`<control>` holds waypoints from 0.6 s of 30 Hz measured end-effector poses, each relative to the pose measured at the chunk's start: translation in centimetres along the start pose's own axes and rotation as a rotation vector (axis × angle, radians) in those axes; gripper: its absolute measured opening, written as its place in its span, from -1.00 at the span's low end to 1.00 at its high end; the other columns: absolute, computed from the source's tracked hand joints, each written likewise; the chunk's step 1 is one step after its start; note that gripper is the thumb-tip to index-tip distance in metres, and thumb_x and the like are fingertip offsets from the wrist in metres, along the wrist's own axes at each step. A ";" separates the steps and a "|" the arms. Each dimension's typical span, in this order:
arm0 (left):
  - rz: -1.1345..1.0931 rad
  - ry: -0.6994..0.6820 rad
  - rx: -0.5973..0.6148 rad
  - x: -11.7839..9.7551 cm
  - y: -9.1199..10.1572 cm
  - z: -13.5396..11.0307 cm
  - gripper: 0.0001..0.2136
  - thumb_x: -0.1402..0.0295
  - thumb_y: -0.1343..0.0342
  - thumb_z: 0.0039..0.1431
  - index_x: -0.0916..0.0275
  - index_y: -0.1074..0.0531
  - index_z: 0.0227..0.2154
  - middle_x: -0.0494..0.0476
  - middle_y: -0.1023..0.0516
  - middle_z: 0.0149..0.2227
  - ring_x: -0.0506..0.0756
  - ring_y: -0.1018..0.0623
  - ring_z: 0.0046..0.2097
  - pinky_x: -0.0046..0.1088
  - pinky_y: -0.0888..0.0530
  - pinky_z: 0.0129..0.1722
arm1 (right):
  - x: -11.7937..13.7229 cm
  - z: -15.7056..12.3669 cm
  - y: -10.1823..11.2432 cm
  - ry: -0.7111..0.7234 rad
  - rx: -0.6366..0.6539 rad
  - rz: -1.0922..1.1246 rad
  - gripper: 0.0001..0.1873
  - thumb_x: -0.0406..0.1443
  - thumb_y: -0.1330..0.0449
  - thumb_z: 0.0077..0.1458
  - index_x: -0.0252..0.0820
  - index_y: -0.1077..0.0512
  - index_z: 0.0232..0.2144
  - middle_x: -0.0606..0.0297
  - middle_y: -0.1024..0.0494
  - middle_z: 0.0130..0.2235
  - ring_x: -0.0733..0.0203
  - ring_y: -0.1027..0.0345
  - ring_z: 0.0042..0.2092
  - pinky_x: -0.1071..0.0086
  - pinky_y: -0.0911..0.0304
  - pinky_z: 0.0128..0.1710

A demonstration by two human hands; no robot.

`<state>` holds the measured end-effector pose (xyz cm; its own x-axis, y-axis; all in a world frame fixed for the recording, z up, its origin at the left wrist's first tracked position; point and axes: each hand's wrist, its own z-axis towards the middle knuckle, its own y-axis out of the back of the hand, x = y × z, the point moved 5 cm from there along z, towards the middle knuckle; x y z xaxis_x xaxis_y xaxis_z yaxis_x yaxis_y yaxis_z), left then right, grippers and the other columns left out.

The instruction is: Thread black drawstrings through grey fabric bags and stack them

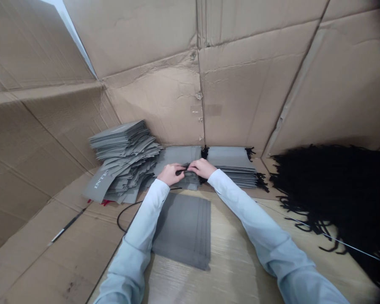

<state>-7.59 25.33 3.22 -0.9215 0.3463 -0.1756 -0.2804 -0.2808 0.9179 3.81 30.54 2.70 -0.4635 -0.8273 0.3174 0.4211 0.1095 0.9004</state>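
Observation:
My left hand (171, 174) and my right hand (202, 167) meet over a grey paper bag (179, 156), their fingers pinching a short black cord (181, 171) at its edge. Below my forearms, a flat stack of grey bags (182, 230) lies on a pale wooden board (234, 270). To the left rises a loose, fanned pile of grey bags (123, 160) with white lettering. A neater stack of grey bags with black cords (231, 166) sits just right of my right hand.
A large tangled heap of black cords (335, 202) fills the right side. Creased brown cardboard sheets (152, 38) line the back and left. A thin black wire (126, 213) curves on the cardboard near my left arm, and a dark pen-like stick (66, 226) lies at lower left.

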 end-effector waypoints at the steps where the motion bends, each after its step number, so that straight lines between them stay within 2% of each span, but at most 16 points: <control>1: 0.000 -0.001 0.000 0.1 0.0 0.0 -0.74 0.32 0.05 0.01 0.20 -0.44 -0.25 0.10 -0.46 -0.19 0.04 -0.45 -0.19 -0.47 -0.34 -0.13 | 0.0 0.0 0.1 -0.010 -0.024 -0.015 -0.73 -0.25 0.04 0.09 -0.19 -0.44 -0.35 0.22 -0.50 -0.30 0.26 -0.34 -0.24 0.46 -0.12 -0.21; 4: -0.003 -0.015 0.009 0.2 -0.2 0.1 -0.73 0.34 0.13 0.09 0.19 -0.43 -0.23 0.10 -0.46 -0.20 0.04 -0.45 -0.18 -0.48 -0.34 -0.15 | -0.1 -0.1 0.3 0.000 -0.084 0.037 -0.74 -0.22 0.06 0.09 -0.22 -0.38 -0.34 0.21 -0.47 -0.33 0.27 -0.32 -0.27 0.44 -0.13 -0.25; 6: -0.016 -0.019 0.013 0.2 -0.1 0.1 -0.70 0.42 0.17 0.11 0.16 -0.36 -0.13 0.10 -0.45 -0.18 0.02 -0.44 -0.17 -0.49 -0.34 -0.15 | -0.2 -0.1 0.5 0.061 -0.105 0.137 -0.73 -0.18 -0.07 -0.01 -0.24 -0.30 -0.29 0.23 -0.43 -0.30 0.28 -0.30 -0.25 0.45 -0.14 -0.24; 9: -0.044 -0.007 -0.012 0.1 0.2 -0.1 -0.59 0.50 0.19 0.10 0.11 -0.17 0.02 0.10 -0.43 -0.16 0.01 -0.43 -0.15 -0.50 -0.33 -0.13 | -0.3 -0.3 0.8 0.134 -0.132 0.213 -0.42 -0.20 -0.29 -0.33 -0.27 -0.20 -0.21 0.20 -0.33 -0.21 0.24 -0.22 -0.17 0.42 -0.14 -0.20; 11: -0.053 0.001 -0.035 0.0 0.4 -0.2 -0.55 0.52 0.20 0.09 0.10 -0.08 0.07 0.10 -0.41 -0.14 0.02 -0.42 -0.13 -0.48 -0.32 -0.12 | -0.3 -0.3 1.0 0.135 -0.157 0.198 -0.36 -0.24 -0.31 -0.38 -0.27 -0.18 -0.20 0.18 -0.27 -0.18 0.22 -0.18 -0.14 0.39 -0.13 -0.17; 14: -0.007 0.009 -0.003 -0.2 0.2 -0.1 -0.56 0.56 0.20 0.05 0.11 -0.18 0.01 0.10 -0.40 -0.14 0.03 -0.42 -0.15 -0.45 -0.34 -0.14 | -0.2 -0.2 0.9 0.087 -0.154 0.139 -0.57 -0.29 -0.25 -0.27 -0.27 -0.25 -0.27 0.22 -0.29 -0.26 0.23 -0.17 -0.19 0.37 -0.12 -0.18; 18: 0.076 0.004 0.070 -0.1 -0.3 0.0 -0.67 0.57 0.18 0.01 0.17 -0.41 -0.25 0.11 -0.41 -0.16 0.04 -0.44 -0.19 -0.44 -0.35 -0.16 | -0.1 0.0 0.6 -0.015 -0.101 0.066 -0.86 -0.34 -0.20 -0.21 -0.26 -0.39 -0.47 0.24 -0.33 -0.37 0.24 -0.19 -0.26 0.38 -0.10 -0.19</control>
<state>-7.40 25.37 2.96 -0.9406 0.3225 -0.1062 -0.1908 -0.2431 0.9510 4.08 30.67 3.19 -0.4436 -0.8118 0.3796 0.5269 0.1064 0.8433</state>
